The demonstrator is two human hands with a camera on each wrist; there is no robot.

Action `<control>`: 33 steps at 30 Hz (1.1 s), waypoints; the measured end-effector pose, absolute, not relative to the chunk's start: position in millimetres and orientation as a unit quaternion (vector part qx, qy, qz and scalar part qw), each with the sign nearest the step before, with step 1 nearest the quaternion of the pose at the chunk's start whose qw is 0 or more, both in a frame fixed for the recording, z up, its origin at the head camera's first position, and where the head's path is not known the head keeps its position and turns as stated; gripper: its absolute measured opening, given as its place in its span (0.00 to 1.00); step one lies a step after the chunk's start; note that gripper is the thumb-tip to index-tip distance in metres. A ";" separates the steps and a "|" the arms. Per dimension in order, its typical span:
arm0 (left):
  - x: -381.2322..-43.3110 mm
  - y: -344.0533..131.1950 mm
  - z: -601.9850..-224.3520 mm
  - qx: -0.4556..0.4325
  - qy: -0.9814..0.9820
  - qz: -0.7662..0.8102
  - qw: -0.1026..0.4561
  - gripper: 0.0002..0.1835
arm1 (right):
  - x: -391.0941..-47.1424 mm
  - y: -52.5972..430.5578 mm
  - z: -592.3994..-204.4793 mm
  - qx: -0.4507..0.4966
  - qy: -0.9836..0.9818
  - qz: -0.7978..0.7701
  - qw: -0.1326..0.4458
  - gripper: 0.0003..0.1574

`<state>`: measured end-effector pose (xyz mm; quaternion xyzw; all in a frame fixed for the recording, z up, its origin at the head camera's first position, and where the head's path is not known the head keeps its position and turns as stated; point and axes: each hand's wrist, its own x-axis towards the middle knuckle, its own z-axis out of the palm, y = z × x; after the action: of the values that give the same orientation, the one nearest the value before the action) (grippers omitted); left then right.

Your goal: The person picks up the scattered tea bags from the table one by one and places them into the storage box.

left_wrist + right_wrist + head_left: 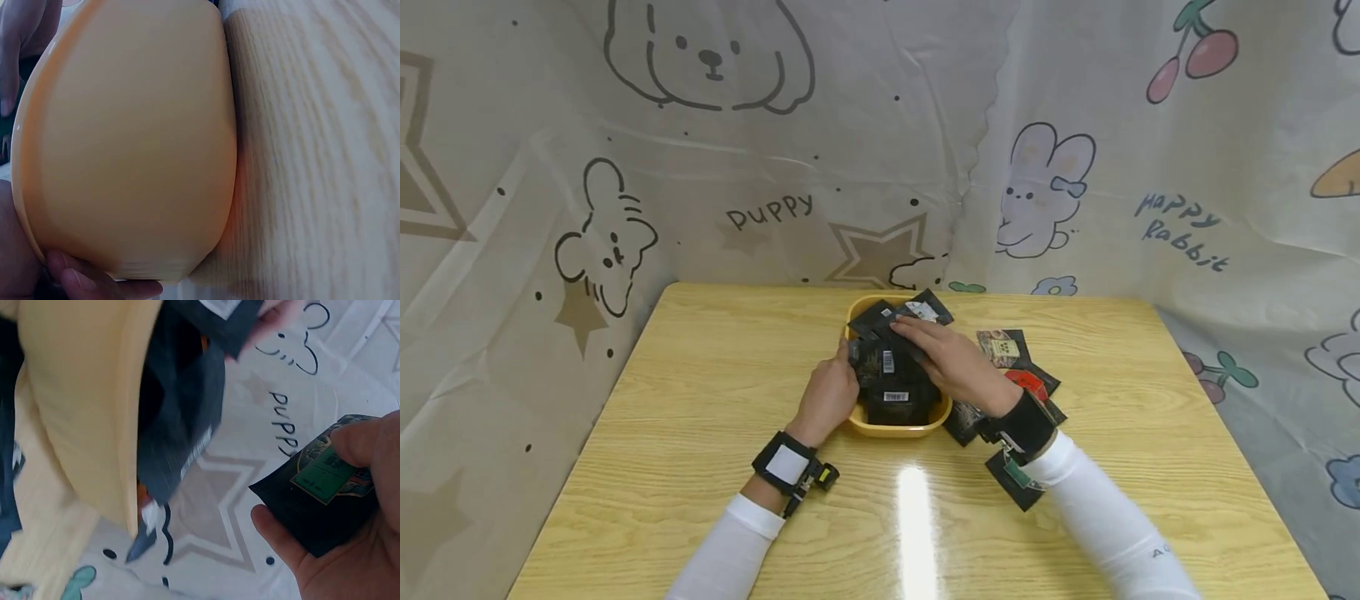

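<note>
A yellow plastic basin (895, 431) stands on the table, filled with black sachets (898, 404), some with white barcode labels. My left hand (831, 390) grips the basin's left side; in the left wrist view its fingers (94, 284) lie against the outer wall. Over the basin's upper right part is my right hand (958, 362). In the right wrist view, that hand pinches a black sachet with a green label (325, 478) between thumb and fingers, beside the basin's rim.
Right of the basin several more sachets lie loosely on the wooden table (715, 375), including one with a red label (1026, 383) and one with a beige label (1003, 347). Nearer the front lies another sachet (1015, 479). A printed cloth (865, 167) hangs behind the table.
</note>
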<state>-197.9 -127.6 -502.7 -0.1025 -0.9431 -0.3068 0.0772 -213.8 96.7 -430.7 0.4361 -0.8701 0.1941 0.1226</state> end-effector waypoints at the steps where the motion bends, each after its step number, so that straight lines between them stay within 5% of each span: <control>1: -197.9 -127.0 -503.0 -0.104 -0.944 -0.304 0.079 0.27 | -214.4 94.3 -433.4 0.439 -0.869 0.193 0.121 0.35; 13: -197.4 -121.9 -503.6 -0.118 -0.944 -0.290 0.106 0.27 | -201.8 103.2 -452.1 0.427 -0.896 0.115 0.031 0.60; 25: -198.1 -125.1 -500.1 -0.110 -0.944 -0.293 0.105 0.28 | -191.2 196.7 -456.5 0.317 -0.943 0.105 0.016 0.68; 33: -197.2 -126.6 -500.9 -0.105 -0.944 -0.297 0.097 0.28 | -175.1 249.5 -483.7 0.247 -0.961 0.109 -0.054 0.65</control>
<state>-197.2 -126.6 -500.9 -0.1046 -0.9442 -0.2971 0.0966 -175.1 249.5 -483.7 0.2472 -0.9613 0.1090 -0.0540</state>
